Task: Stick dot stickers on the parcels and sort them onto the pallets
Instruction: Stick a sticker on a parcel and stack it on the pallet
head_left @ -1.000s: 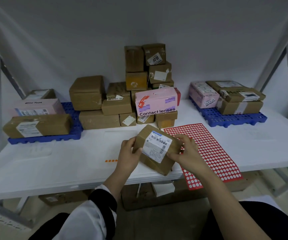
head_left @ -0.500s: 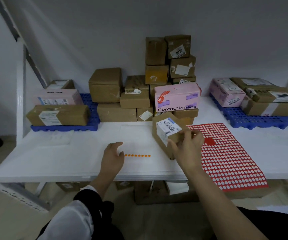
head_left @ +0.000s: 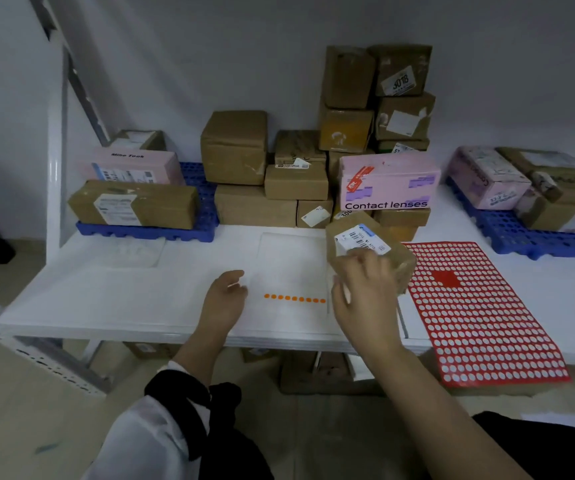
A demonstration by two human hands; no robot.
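parcel point(head_left: 365, 239) beside red sticker sheet point(head_left: 480, 306)

The scene is dim, with a cool grey-blue cast. Soft light seems to fall from above, and the white table point(head_left: 123, 299) is the brightest area. Shadows around the stacked boxes point(head_left: 348, 126) are faint and soft-edged. The right hand point(head_left: 362, 296) and the parcel point(head_left: 358, 235) it holds are slightly smeared. The wide lens bends the left post point(head_left: 55, 168), and the near corners look soft.

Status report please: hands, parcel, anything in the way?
Right-hand grip holds labelled parcel, tilted. Left-hand grip empty, fingers relaxed, beside orange dot strip. No obstacle seen.
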